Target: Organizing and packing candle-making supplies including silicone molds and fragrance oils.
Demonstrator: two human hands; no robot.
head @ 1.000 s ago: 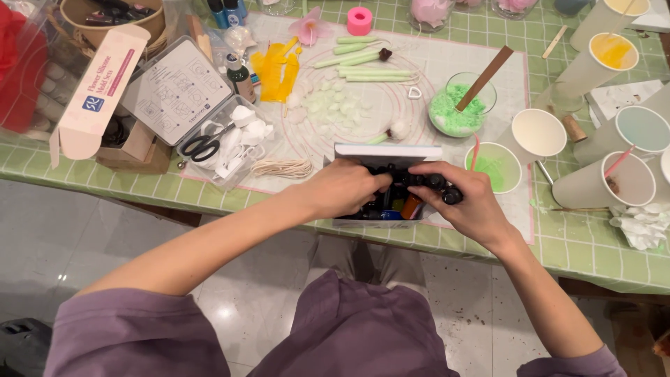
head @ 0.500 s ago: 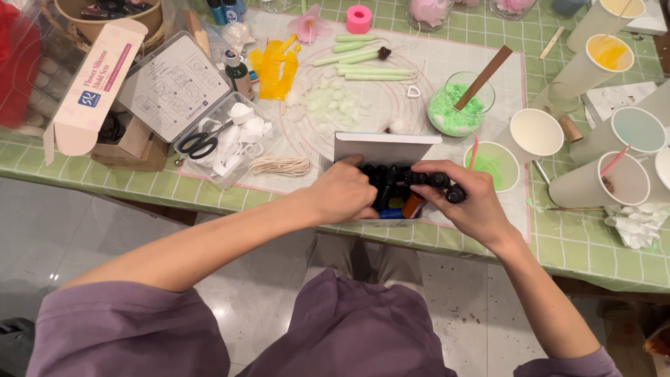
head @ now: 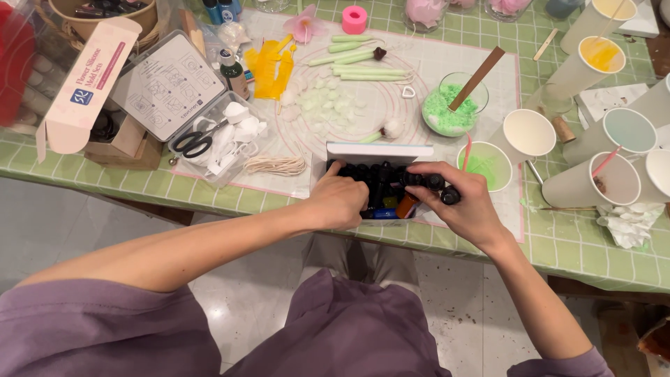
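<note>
A small open box (head: pixel 380 151) of black-capped little bottles (head: pixel 380 176) sits at the table's near edge, its pale lid standing up at the back. My left hand (head: pixel 340 200) grips the box's left side, fingers curled over the bottles. My right hand (head: pixel 460 204) reaches in from the right, with fingers closed on several black-capped bottles (head: pixel 438 186) along the box's right end. An orange bottle (head: pixel 407 205) and a blue one (head: pixel 384 213) lie among them.
A glass bowl of green flakes with a wooden stick (head: pixel 452 108) and a cup of green liquid (head: pixel 488 166) stand behind the box. Paper cups (head: pixel 614 178) crowd the right. Scissors in a clear case (head: pixel 199 142), coiled wick (head: pixel 276 165) and a pink carton (head: pixel 84 84) lie left.
My left hand slid from the top of the bottles toward the box's left side. The view drifted slightly; my right hand stays on the bottles.
</note>
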